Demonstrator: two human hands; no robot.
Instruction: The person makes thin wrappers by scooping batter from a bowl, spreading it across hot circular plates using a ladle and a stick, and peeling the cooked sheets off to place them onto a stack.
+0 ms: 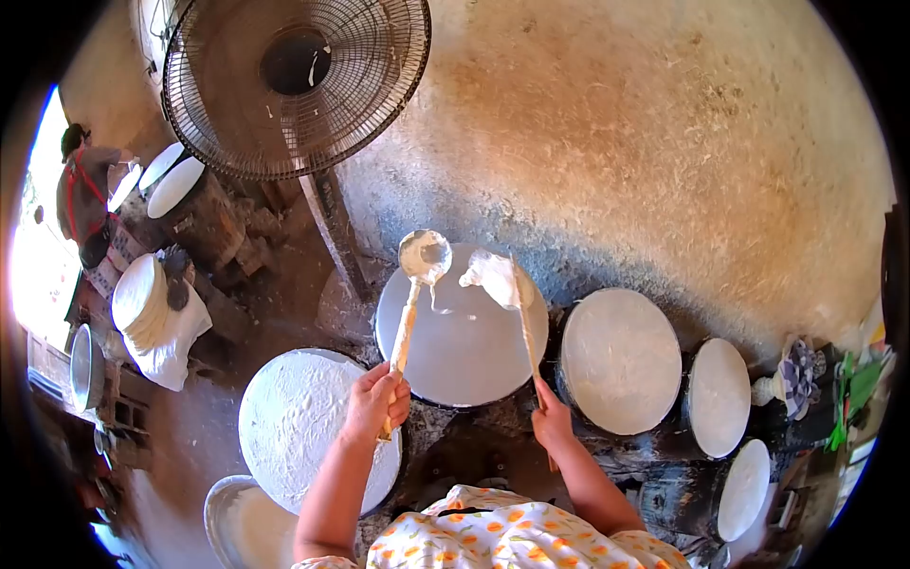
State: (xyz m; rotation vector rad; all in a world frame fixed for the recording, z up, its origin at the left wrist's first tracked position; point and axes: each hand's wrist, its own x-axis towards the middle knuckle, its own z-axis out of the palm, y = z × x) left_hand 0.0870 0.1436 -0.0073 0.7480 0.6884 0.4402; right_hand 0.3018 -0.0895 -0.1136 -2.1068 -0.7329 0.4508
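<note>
My left hand (374,405) is closed round the long, batter-smeared handle of a ladle (426,254). The ladle's round bowl is over the far left part of a smooth grey round griddle (455,351), and a thin white strand hangs from it. In my right hand (551,418) is a thin wooden stick (528,332), gripped near its lower end. A white, soft-looking mass (494,276) is at the stick's far end, above the griddle; I cannot tell whether it is dough or a folded sheet.
Left of the griddle is a round surface covered in lumpy white (308,417), with a basin of pale batter (256,526) below. Several white-topped drums, one nearest (621,360), line the right. A fan (297,85) stands ahead by the wall (616,142). Another person (85,194) works far left.
</note>
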